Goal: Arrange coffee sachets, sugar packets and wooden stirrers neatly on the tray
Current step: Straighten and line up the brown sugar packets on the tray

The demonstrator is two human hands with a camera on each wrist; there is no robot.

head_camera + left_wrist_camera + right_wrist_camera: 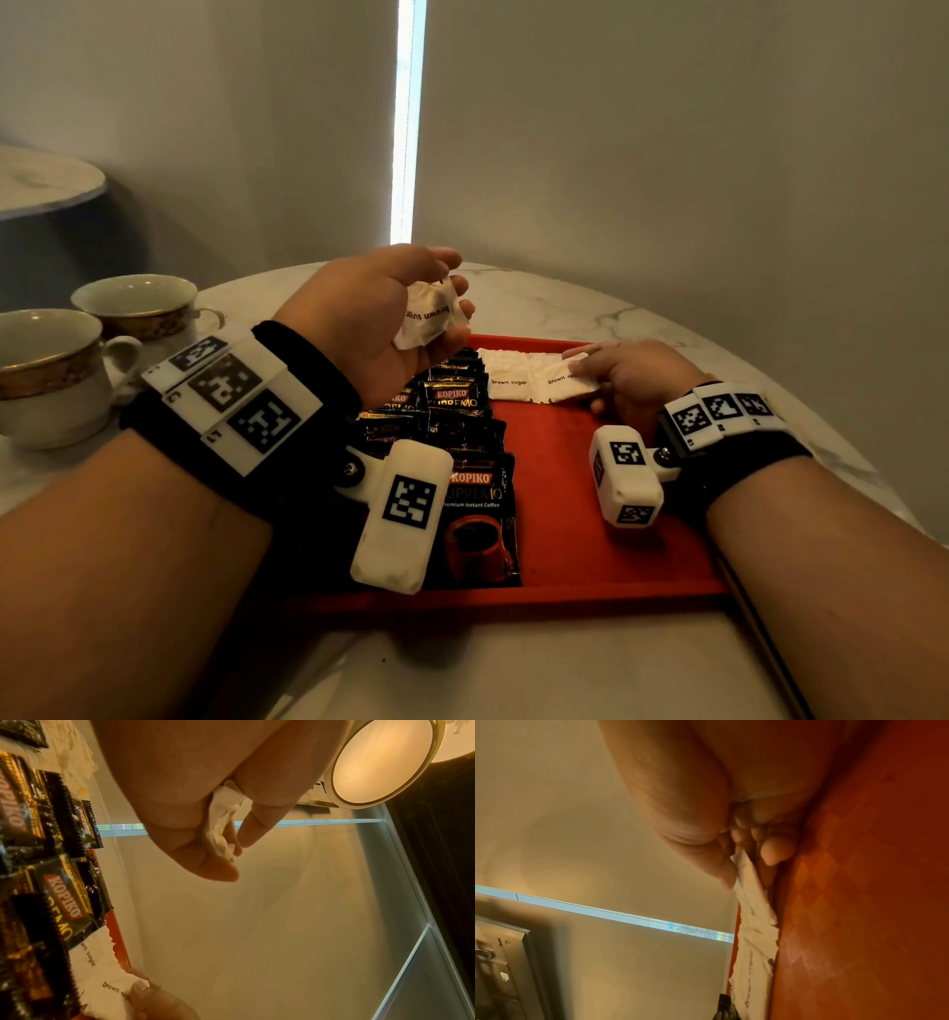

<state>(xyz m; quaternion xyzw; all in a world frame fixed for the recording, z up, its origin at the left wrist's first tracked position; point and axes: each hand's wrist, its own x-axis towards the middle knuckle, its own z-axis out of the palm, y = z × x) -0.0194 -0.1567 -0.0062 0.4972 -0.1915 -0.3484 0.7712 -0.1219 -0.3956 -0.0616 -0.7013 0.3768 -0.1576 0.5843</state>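
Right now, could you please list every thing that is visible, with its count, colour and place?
tray: one, red, on the table, in front of the person.
coffee sachets: several, exact count unclear, black, overlapping in a row on the tray's left side.
sugar packets on the tray: two visible, white, along the far edge.
sugar packets in hand: white, count unclear, above the tray.
cups: two, white with gold bands, left of the tray.
table: one, white marble.
left hand: holds sugar packets.
right hand: pinches the right packet on the tray.
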